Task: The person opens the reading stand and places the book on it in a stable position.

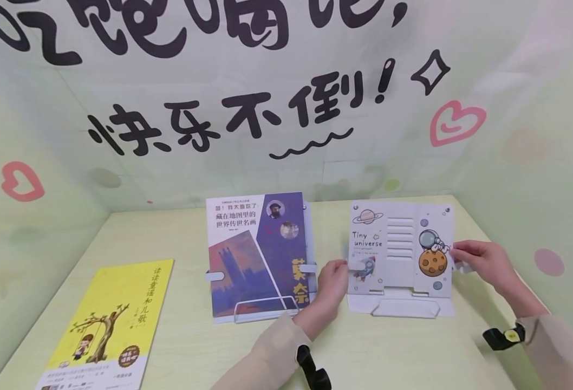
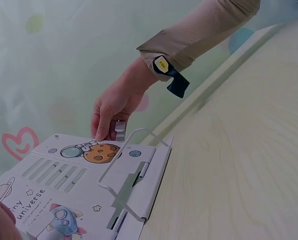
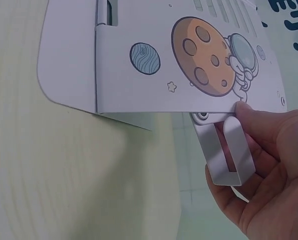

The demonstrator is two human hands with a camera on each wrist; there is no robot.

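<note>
A white book stand (image 1: 401, 254) printed "Tiny universe", with a rocket and an astronaut on a planet, stands tilted back on the table, no book on it. My left hand (image 1: 332, 284) grips its left edge beside the small left page clip (image 1: 358, 266); most of its fingers are hidden. At the right edge my right hand (image 3: 276, 160) pinches the stand, thumb against the edge by the astronaut. Its other fingers lie behind the right page clip (image 3: 242, 157), which sticks out sideways. A wire ledge (image 2: 120, 190) juts from the stand's lower front.
Left of this stand, a purple and white book (image 1: 252, 254) rests on a second stand, with clips at both sides and a wire ledge (image 1: 267, 310) below. A yellow book (image 1: 116, 309) lies at the table's left. Printed cloth walls (image 1: 286, 179) enclose the table (image 1: 184, 346).
</note>
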